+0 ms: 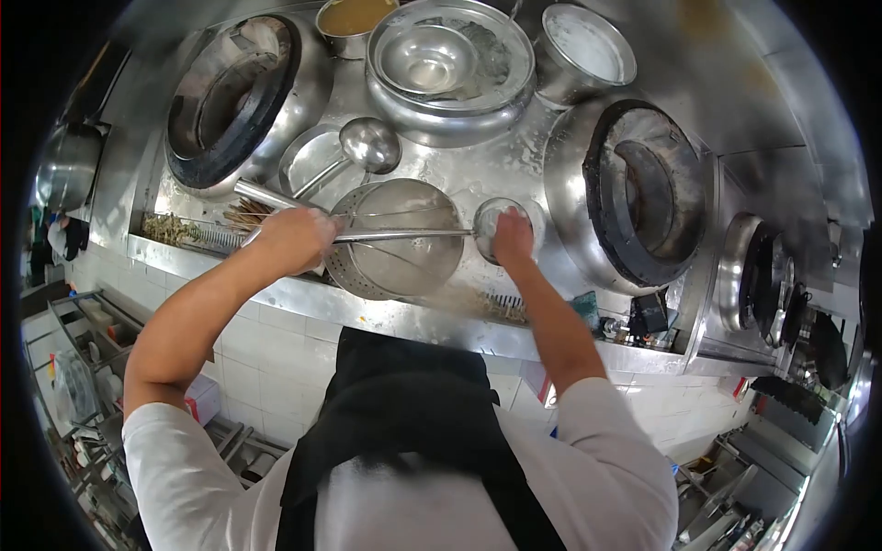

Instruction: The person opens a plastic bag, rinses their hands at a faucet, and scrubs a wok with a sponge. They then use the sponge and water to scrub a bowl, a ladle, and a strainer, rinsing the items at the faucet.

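Note:
My left hand [299, 241] is closed around the end of a long metal handle. That handle belongs to a ladle [404, 235], which lies level across a round perforated strainer [390, 262]. At the ladle's bowl [485, 220], on the right, is my right hand [514, 237], its fingers bunched together inside the rim. What those fingers hold, if anything, is hidden. Just beyond my left hand, a second ladle [369, 145] rests over a shallow metal dish [312, 158], bowl to the right. A thick metal tube-like handle [276, 197] runs toward my left wrist.
Large wok burners with black rings stand left [225, 101] and right [648, 193]. At the back are a wide pot [450, 129] with a bowl in it, a pot of yellowish liquid [356, 16] and a bucket [588, 50]. Food scraps [170, 230] lie along the front gutter.

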The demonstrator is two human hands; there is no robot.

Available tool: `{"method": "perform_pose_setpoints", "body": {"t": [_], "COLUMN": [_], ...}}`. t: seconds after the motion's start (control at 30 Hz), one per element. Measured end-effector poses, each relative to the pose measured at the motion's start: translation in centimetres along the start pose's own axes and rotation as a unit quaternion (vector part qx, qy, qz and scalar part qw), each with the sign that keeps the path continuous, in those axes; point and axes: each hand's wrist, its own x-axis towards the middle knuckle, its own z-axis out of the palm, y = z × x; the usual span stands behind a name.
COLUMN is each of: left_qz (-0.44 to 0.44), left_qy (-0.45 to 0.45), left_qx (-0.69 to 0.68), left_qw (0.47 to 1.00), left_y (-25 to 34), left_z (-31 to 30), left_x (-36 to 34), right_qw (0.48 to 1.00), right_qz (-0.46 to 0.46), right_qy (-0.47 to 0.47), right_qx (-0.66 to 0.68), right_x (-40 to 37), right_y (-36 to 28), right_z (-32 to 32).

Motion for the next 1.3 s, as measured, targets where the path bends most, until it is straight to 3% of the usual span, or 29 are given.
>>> {"method": "perform_pose_setpoints", "body": {"t": [0.03, 0.17, 0.23, 0.27, 0.33, 0.37, 0.4, 0.47, 0.5, 0.53, 0.6, 0.63, 0.77, 0.83, 0.97, 1.07, 1.13, 1.2, 1.23, 1.3], "left_qz": [-0.008, -0.015, -0.040, -0.038, -0.025, -0.024, -0.003, 0.025, -0.003, -0.033, -0.053, -0.081, -0.068, -0.043, -0.010, -0.014, -0.002, 0.014, 0.028, 0.042], "left_qy": [-0.003, -0.007, 0.003, 0.003, -0.036, -0.030, -0.016, -0.003, -0.037, -0.069, -0.086, -0.099, -0.098, -0.099, -0.090, -0.111, -0.113, -0.111, -0.078, -0.043], "left_qx": [-0.001, 0.025, 0.030, 0.031, -0.022, -0.021, -0.021, -0.021, -0.012, -0.003, -0.003, -0.005, -0.041, -0.057, -0.057, -0.061, -0.055, -0.045, -0.072, -0.096], "left_qw": [1.000, 1.000, 0.999, 0.999, 0.999, 0.999, 1.000, 0.999, 0.999, 0.997, 0.995, 0.992, 0.992, 0.993, 0.994, 0.992, 0.992, 0.993, 0.994, 0.994], "left_y": [-0.2, -1.2, -1.6, -1.2, 0.1, -0.4, -1.3, -1.6, -1.3, -1.1, 0.2, 0.5, 1.0, 1.1, 1.4, 2.7, 3.2, 3.4, 3.6, 3.7], "left_z": [0.3, 1.4, 1.9, 1.6, 0.6, 0.9, 1.8, 1.5, 0.5, -0.3, -0.8, -1.0, 1.1, 2.0, 1.5, -0.2, -0.8, -0.8, -0.6, 0.7], "left_x": [0.2, 0.3, 0.4, 0.3, 0.4, 0.7, 0.8, 1.3, 1.1, 1.0, 1.2, 1.2, 0.5, 0.8, 1.4, 2.3, 2.8, 3.1, 3.0, 2.8], "right_qw": [0.991, 0.994, 0.977, 0.978, 0.980, 0.984, 0.984, 0.984, 0.971, 0.971, 0.993, 0.985, 0.990, 0.970, 0.976, 0.987, 0.971, 0.968, 0.963, 0.965], "right_qz": [0.101, 0.059, -0.180, -0.178, 0.023, -0.122, -0.118, -0.180, -0.233, -0.231, 0.032, -0.063, -0.011, 0.055, 0.059, -0.006, -0.090, -0.101, -0.112, -0.141], "right_qy": [0.065, 0.027, -0.109, -0.109, -0.195, -0.033, -0.032, 0.000, 0.027, 0.027, -0.042, -0.111, -0.139, 0.081, 0.108, 0.045, 0.112, 0.158, 0.195, 0.183], "right_qx": [0.056, 0.084, -0.019, -0.019, -0.007, -0.125, -0.127, 0.000, -0.051, -0.051, 0.105, -0.114, 0.037, 0.223, 0.178, 0.156, 0.192, 0.169, 0.148, 0.127], "right_x": [0.9, -2.9, -4.5, -4.1, -1.7, -1.6, -1.6, -1.8, -1.7, -1.6, -2.0, -2.9, -6.2, -4.9, -4.0, -4.1, -4.2, -4.5, -4.7, -4.7], "right_y": [0.2, -1.4, 1.3, 0.5, -0.8, 2.1, 1.6, -0.7, 0.0, 0.4, 1.0, 0.8, -3.2, -4.5, -8.9, -13.0, -17.6, -20.2, -20.8, -18.5], "right_z": [4.7, 2.7, 1.0, -0.5, -4.5, 1.8, 1.6, -0.1, -1.1, -1.9, -3.0, -3.4, 0.9, 2.4, -0.2, -0.9, -4.3, -3.5, -3.1, -3.3]}}
